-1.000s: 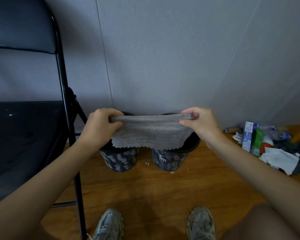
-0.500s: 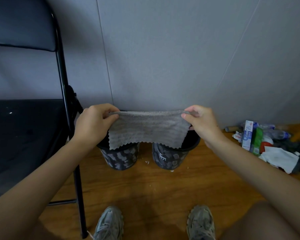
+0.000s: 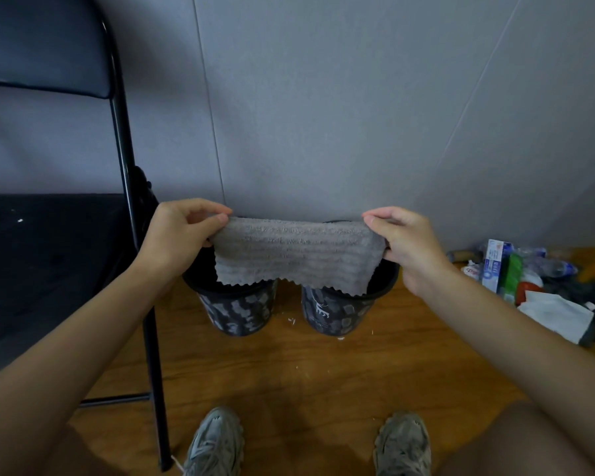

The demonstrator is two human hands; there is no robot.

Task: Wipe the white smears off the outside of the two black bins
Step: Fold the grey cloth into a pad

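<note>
Two black bins stand side by side on the wooden floor against the grey wall, the left bin (image 3: 239,312) and the right bin (image 3: 335,312). White smears cover their outer walls. A grey cloth (image 3: 296,254) is stretched flat in the air above their rims and hides their openings. My left hand (image 3: 179,235) pinches its left corner. My right hand (image 3: 404,243) pinches the right corner.
A black folding chair (image 3: 128,187) stands at the left, one leg close to the left bin. A pile of clutter (image 3: 529,280) with boxes, bottles and white paper lies at the right by the wall. My shoes (image 3: 213,444) are on the floor below.
The cloth has been unfolded and spread wider between my hands, which moved slightly apart and up. The bins have not moved.
</note>
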